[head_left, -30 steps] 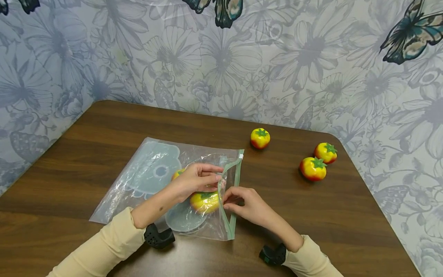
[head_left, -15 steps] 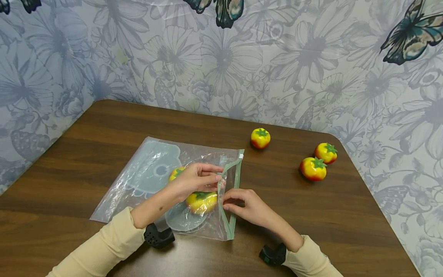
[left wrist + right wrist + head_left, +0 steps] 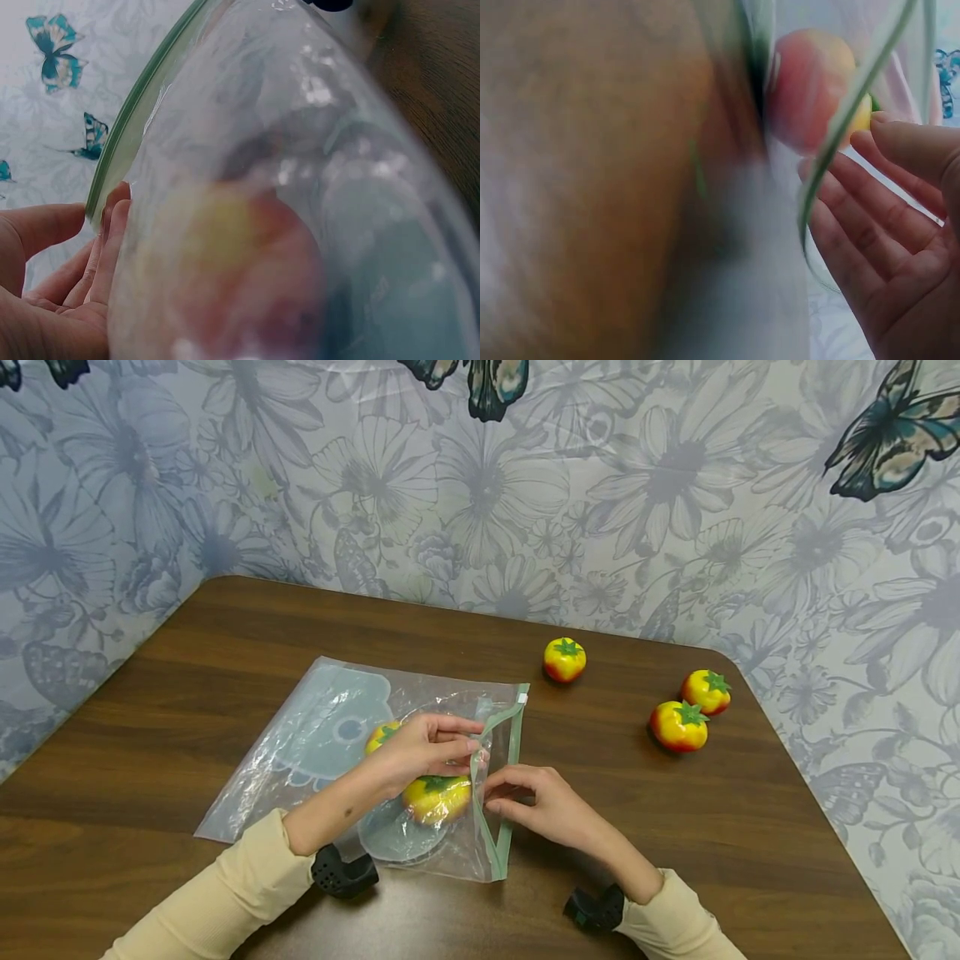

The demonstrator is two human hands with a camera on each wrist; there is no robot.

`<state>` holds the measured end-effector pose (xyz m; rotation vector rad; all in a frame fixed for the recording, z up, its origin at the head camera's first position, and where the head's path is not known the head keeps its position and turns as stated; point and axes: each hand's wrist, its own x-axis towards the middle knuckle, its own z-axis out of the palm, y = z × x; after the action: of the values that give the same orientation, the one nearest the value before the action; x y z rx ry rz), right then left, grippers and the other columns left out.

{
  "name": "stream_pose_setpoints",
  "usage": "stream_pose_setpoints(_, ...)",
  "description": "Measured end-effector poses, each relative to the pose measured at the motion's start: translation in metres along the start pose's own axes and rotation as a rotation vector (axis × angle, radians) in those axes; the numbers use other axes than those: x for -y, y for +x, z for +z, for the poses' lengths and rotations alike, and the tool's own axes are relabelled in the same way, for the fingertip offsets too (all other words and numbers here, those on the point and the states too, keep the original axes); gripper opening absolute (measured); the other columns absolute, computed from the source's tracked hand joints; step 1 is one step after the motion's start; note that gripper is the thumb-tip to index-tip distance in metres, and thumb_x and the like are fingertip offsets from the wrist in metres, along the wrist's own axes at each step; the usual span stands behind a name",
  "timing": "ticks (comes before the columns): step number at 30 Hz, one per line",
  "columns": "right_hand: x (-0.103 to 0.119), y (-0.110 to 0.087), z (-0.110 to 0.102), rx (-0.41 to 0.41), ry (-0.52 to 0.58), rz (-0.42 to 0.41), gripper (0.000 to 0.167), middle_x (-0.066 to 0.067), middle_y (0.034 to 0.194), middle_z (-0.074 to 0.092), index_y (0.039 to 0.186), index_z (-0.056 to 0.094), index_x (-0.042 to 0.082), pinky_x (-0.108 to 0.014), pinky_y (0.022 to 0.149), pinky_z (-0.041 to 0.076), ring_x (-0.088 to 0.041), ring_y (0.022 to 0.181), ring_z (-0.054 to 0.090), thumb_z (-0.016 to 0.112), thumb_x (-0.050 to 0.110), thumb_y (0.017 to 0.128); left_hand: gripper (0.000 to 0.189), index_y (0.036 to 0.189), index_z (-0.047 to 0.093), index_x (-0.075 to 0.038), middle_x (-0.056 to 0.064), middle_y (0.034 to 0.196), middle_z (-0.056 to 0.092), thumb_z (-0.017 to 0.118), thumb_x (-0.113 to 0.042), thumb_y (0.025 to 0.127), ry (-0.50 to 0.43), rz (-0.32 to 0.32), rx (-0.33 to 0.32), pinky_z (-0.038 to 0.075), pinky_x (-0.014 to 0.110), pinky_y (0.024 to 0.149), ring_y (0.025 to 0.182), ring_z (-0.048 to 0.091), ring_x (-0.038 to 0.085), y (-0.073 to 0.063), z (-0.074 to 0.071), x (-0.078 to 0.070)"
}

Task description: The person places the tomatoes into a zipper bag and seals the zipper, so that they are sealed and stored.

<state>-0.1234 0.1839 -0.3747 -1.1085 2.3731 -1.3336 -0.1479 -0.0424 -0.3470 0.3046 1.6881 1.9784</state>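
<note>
A clear zip bag (image 3: 420, 693) with a pale green closure strip (image 3: 515, 735) lies on the table, its mouth facing right and parted. My left hand (image 3: 423, 752) pinches the upper lip of that mouth between thumb and fingers. Inside the bag sit a yellow-and-red toy tomato (image 3: 437, 802) with green leaves and another toy tomato (image 3: 382, 735), partly covered by my left hand. At the mouth is my right hand (image 3: 551, 806), fingers loosely bent beside the strip. In the right wrist view its fingertips lie near the bagged tomato (image 3: 806, 90), apparently holding nothing.
Three more toy tomatoes lie outside the bag: one tomato (image 3: 564, 660) near the back edge, and a front tomato (image 3: 678, 728) touching a rear tomato (image 3: 706, 691) at the right. The brown wooden table (image 3: 637, 827) meets a flower-patterned wall (image 3: 480, 510) behind.
The nearer tomato in the bag has shifted slightly left, deeper inside, and the other one shows a little more. My right hand stays at the mouth, barely moved; the left hand keeps its pinch.
</note>
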Motion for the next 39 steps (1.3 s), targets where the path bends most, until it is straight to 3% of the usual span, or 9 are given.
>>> stream_pose_setpoints(6,0.016,-0.002,-0.016,-0.072,0.011,0.052,0.02,-0.009,0.101,0.066,0.108,0.065,0.001,-0.038,0.082,0.052,-0.019,0.091,0.062,0.064,0.002,0.088,0.037,0.126,0.049,0.013,0.012,0.096,0.066,0.056,0.0,0.092,0.003,-0.01,-0.012,0.053,0.04,0.081,0.078,0.062,0.016,-0.001,0.0,0.001)
stream_pose_setpoints(11,0.031,-0.008,-0.036,-0.178,0.018,0.122,0.021,-0.016,0.103,0.065,0.108,0.064,-0.004,-0.041,0.082,0.052,-0.025,0.093,0.062,0.062,-0.003,0.087,0.037,0.126,0.049,0.013,0.013,0.097,0.065,0.057,-0.001,0.092,-0.003,-0.031,-0.023,0.053,0.04,0.081,0.079,0.063,0.017,-0.001,0.001,0.003)
stream_pose_setpoints(17,0.008,-0.026,-0.069,-0.361,0.029,0.165,0.022,-0.013,0.106,0.065,0.113,0.062,0.0,-0.027,0.079,0.053,-0.022,0.094,0.062,0.059,0.005,0.092,0.037,0.126,0.05,0.013,0.016,0.101,0.065,0.057,0.0,0.092,-0.016,-0.037,-0.025,0.053,0.04,0.08,0.079,0.064,0.017,-0.003,0.002,0.006)
stream_pose_setpoints(21,0.0,-0.04,-0.094,-0.465,0.023,0.195,0.024,-0.011,0.106,0.065,0.115,0.06,-0.004,-0.025,0.081,0.052,-0.025,0.094,0.062,0.057,0.008,0.094,0.037,0.126,0.05,0.013,0.016,0.1,0.065,0.057,0.0,0.091,-0.015,-0.029,-0.023,0.053,0.04,0.08,0.077,0.063,0.016,-0.004,0.003,0.006)
stream_pose_setpoints(26,-0.007,-0.056,-0.122,-0.582,0.028,0.205,0.026,0.0,0.1,0.067,0.115,0.056,-0.011,-0.02,0.08,0.05,-0.014,0.09,0.064,0.056,0.004,0.094,0.037,0.125,0.05,0.013,0.016,0.1,0.066,0.057,0.0,0.092,-0.009,-0.031,-0.028,0.053,0.04,0.08,0.077,0.063,0.016,-0.004,0.003,0.004)
stream_pose_setpoints(32,-0.018,-0.076,-0.149,-0.762,0.132,0.198,0.026,0.002,0.098,0.068,0.115,0.058,-0.011,-0.016,0.076,0.051,-0.01,0.086,0.064,0.056,0.004,0.093,0.037,0.125,0.051,0.012,0.017,0.101,0.065,0.057,0.0,0.091,0.003,-0.032,-0.029,0.053,0.04,0.08,0.078,0.063,0.017,-0.003,0.003,0.002)
stream_pose_setpoints(35,-0.024,-0.087,-0.159,-0.834,0.187,0.248,0.023,0.004,0.098,0.067,0.113,0.062,-0.003,-0.013,0.073,0.05,-0.007,0.085,0.063,0.058,0.008,0.093,0.037,0.125,0.051,0.012,0.016,0.1,0.065,0.057,0.0,0.091,0.006,-0.029,-0.028,0.053,0.04,0.08,0.078,0.063,0.017,-0.002,0.002,0.001)
stream_pose_setpoints(39,-0.032,-0.099,-0.169,-0.899,0.194,0.388,0.021,0.009,0.099,0.061,0.112,0.065,0.009,-0.009,0.07,0.048,-0.003,0.086,0.057,0.059,0.016,0.093,0.037,0.125,0.051,0.012,0.015,0.099,0.066,0.057,0.0,0.091,0.002,-0.023,-0.022,0.053,0.04,0.08,0.077,0.063,0.017,-0.001,0.002,0.001)
